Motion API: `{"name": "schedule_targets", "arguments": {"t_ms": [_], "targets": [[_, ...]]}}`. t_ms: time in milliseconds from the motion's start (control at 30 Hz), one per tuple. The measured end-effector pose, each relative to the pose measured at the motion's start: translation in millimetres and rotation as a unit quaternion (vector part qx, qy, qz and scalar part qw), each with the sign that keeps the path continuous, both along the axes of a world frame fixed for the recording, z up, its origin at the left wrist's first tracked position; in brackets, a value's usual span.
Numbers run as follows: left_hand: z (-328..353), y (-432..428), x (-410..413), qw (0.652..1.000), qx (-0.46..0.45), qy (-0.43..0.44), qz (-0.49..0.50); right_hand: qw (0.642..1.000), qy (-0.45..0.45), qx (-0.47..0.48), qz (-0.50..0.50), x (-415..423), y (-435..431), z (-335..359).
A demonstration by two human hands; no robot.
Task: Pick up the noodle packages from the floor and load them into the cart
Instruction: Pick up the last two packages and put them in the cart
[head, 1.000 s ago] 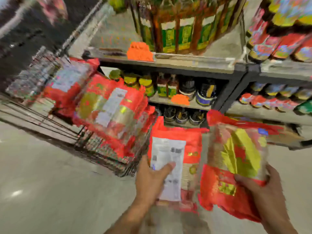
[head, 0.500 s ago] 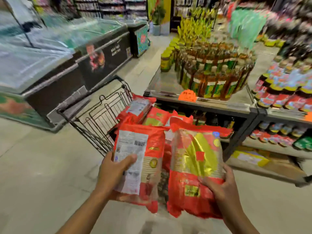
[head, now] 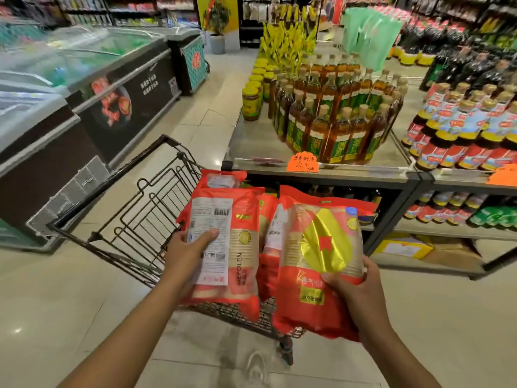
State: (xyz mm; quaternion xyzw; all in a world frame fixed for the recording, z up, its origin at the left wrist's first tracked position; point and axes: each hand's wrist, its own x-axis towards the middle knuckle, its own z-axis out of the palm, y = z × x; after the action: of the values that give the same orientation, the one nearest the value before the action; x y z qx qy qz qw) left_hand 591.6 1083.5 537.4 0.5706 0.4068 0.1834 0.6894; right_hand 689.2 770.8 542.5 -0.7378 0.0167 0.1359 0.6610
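Red plastic noodle packages fill both hands in the head view. The left hand [head: 190, 247] grips one package [head: 240, 219] by its lower half, thumb across the white label on its back. The right hand [head: 355, 292] grips a second package [head: 321, 242] near its bottom corner, its gold and red front showing. Both packages stand upright over the near end of the wire cart [head: 156, 203]. More red packages [head: 221, 179] already lie in it, mostly hidden behind the held pair. The cart stands just beside a shelf [head: 321, 170] stacked with oil bottles [head: 335, 127].

The step in hand looks to be lowering the pair into the basket. It should go best if each package is tipped flat and laid on the pile or in the open left part. Letting go one hand at a time would keep either from sliding over the rim. Dry noodles probably snap if dropped.

A second ago the view was blurred and tilted, with the cart off to the left and the packages held in front of the lower shelves. Now the person faces the cart squarely and both packages are over it.
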Motion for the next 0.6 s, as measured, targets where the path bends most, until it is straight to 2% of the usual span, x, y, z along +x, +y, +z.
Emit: {"name": "schedule_targets", "arguments": {"t_ms": [233,467,600], "targets": [[-39,72,119,0.995,-0.005,0.048,-0.088,0.998,0.042,-0.011,-0.041,95,84,-65],[-96,130,214,0.971,0.068,0.174,-0.147,0.993,0.07,-0.07,-0.062,162,131,-103],[-113,138,247,0.954,0.105,0.216,-0.178,0.989,0.069,-0.117,-0.052,190,152,-112]]}}
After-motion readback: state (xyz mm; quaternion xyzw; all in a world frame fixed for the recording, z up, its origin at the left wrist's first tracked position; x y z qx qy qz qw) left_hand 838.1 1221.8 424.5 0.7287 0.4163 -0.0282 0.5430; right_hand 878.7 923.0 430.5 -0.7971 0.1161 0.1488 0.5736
